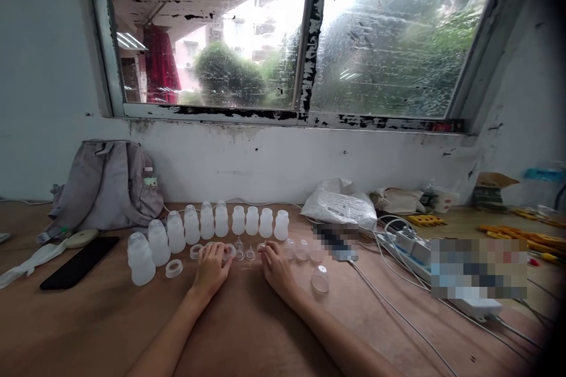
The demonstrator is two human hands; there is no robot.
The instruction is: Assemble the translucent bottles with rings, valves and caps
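Frosted baby bottles stand upright in a curved row, some under clear caps, the rightmost ones open-topped. My left hand is bent over bottle collar rings, its thumb and forefinger closed at a white collar ring. Another collar ring lies left of it on the table. Clear bottle teats stand between my hands. My right hand has its fingers curled together on the right; a small pale piece shows at the fingertips, mostly hidden. Beyond it are clear domed caps, with one more cap nearer me.
A grey backpack leans against the wall at left, near a black phone-like slab. At right are a silvery plastic bag, a white power strip and trailing cables. Yellow items lie at far right.
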